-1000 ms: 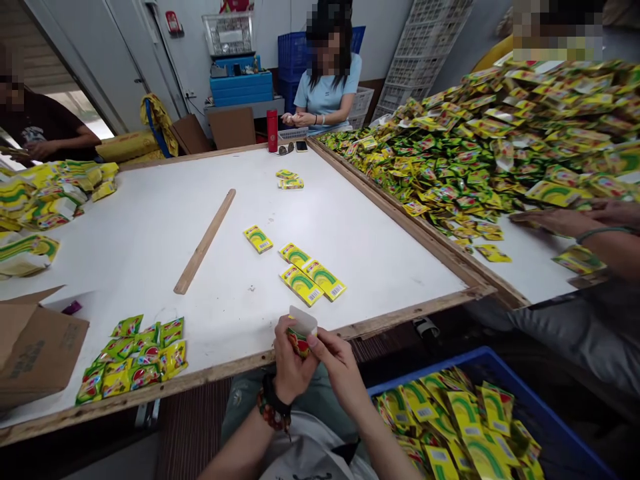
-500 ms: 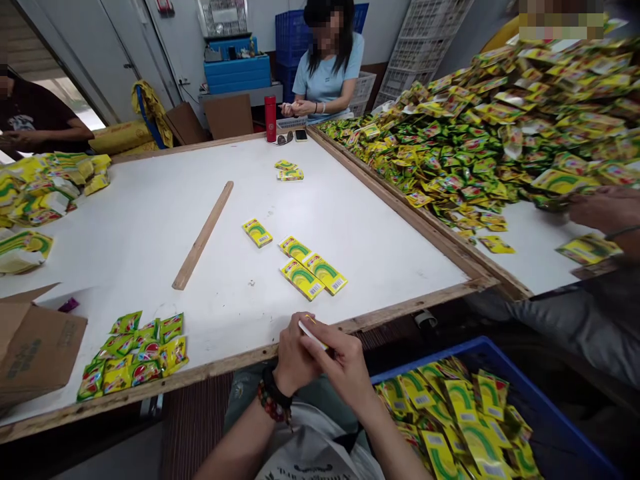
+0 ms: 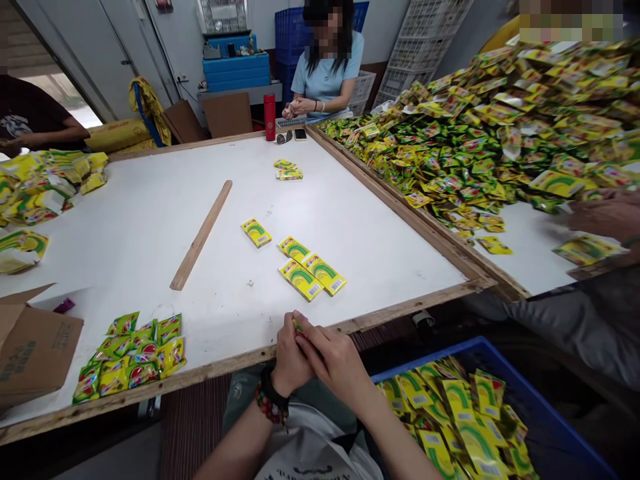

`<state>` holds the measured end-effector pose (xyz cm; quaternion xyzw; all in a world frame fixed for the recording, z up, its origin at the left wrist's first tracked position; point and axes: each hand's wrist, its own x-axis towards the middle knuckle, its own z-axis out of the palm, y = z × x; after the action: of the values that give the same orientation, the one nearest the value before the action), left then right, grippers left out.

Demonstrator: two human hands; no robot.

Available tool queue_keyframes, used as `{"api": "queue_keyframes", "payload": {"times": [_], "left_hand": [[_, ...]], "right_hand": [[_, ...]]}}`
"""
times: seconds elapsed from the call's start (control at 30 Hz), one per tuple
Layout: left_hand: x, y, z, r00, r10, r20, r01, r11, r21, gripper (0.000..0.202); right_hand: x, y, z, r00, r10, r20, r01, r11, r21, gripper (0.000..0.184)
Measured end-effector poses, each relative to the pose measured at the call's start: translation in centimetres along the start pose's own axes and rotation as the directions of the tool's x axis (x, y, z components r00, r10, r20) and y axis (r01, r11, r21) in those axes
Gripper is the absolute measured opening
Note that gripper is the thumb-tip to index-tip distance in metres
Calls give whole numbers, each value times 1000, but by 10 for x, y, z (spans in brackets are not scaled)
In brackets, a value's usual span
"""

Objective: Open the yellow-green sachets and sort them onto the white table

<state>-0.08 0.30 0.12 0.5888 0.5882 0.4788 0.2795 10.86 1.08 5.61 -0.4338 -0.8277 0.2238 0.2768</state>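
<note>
My left grip (image 3: 289, 350) and right grip (image 3: 336, 360) are closed together on a small yellow sachet (image 3: 299, 325) — nearly hidden, pinched steady between them — at six o'clock, just over the wooden edge (image 3: 220, 368) of the white surface (image 3: 150, 220).

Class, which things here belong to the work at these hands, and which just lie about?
Belonging: left hand, right hand, sachet between them, sachets on the table, blue crate of packets.
Lying about: wooden strip, red flask, cardboard box.
</note>
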Motion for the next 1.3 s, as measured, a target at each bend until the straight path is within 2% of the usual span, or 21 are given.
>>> {"api": "queue_keyframes", "payload": {"times": [0.07, 0.1, 0.17, 0.23, 0.27, 0.3, 0.37, 0.47, 0.53, 0.6, 0.67, 0.73, 0.77, 0.83, 0.9, 0.93, 1.07, 1.13, 1.2, 1.23, 1.3], "left_hand": [[-1, 2, -4, 994, 55, 91, -50, 997, -52, 31], [-1, 3, -6, 983, 95, 154, -81, 992, -94, 40], [-1, 5, -11, 967, 139, 212, -101, 978, -182, 52], [0, 6, -14, 991, 62, 122, -34, 974, -223, 39], [1, 6, -14, 998, -6, 55, 18, 973, -230, 27], [2, 6, -14, 998, -69, 1, 67, 970, -233, 19], [3, 6, -11, 991, -129, -33, 118, 964, -237, 14], [4, 9, -5, 994, -107, 27, 110, 963, -248, 15], [2, 12, -4, 994, -106, 35, 112, 958, -265, 16], [1, 13, -5, 990, -138, 8, 134, 944, -300, 17], [2, 14, -6, 983, -179, -28, 158, 924, -347, 21], [5, 16, -6, 983, -180, -24, 156, 907, -391, 35], [6, 18, -6, 986, -164, -1, 149, 898, -414, 46], [9, 23, -5, 990, -113, 78, 137, 879, -456, 60], [11, 29, -4, 987, -88, 135, 142, 873, -466, 61], [11, 31, -3, 986, -92, 138, 145, 881, -450, 60], [9, 29, 0, 988, -151, 15, 150, 954, -258, 75], [4, 22, 1, 992, -118, -52, 110, 986, -125, 79], [-2, 14, 3, 994, -36, -101, 36, 999, -4, 73], [-5, 9, 4, 993, 13, -118, -9, 999, 39, 68], [-11, 1, 6, 985, 91, -146, -79, 993, 88, 57]], "right_hand": [[-10, 4, -7, 1000, -10, -5, 10, 999, -34, 42], [-19, 9, -14, 999, 27, -20, -28, 997, -74, 41], [-41, 23, -34, 973, 215, -84, -230, 941, -248, 38], [-61, 42, -54, 886, 419, -199, -463, 772, -436, 38], [-65, 52, -59, 847, 471, -246, -529, 698, -483, 41], [-65, 62, -61, 831, 486, -270, -553, 671, -495, 45], [-47, 83, -53, 866, 434, -251, -501, 753, -426, 53], [8, 111, -21, 920, 356, -162, -386, 894, -227, 70], [41, 125, -4, 921, 372, -116, -384, 918, -103, 77], [55, 129, 2, 905, 400, -143, -410, 911, -44, 76], [48, 121, -2, 869, 424, -256, -421, 905, 68, 73], [26, 99, -10, 829, 486, -277, -383, 854, 353, 72], [13, 85, -13, 835, 508, -210, -344, 781, 522, 72], [-9, 54, -16, 891, 453, 18, -311, 583, 751, 67], [-22, 28, -14, 923, 338, 184, -332, 458, 825, 58], [-25, 20, -11, 928, 306, 210, -331, 427, 841, 55], [-19, 6, 4, 923, 359, 140, -260, 312, 914, 50], [-11, 6, 9, 896, 431, 103, -242, 282, 928, 46], [-6, 7, 13, 860, 505, 76, -251, 289, 924, 45], [-4, 7, 15, 846, 531, 58, -258, 311, 915, 44], [-5, 7, 16, 844, 537, -1, -264, 416, 870, 42]]}}
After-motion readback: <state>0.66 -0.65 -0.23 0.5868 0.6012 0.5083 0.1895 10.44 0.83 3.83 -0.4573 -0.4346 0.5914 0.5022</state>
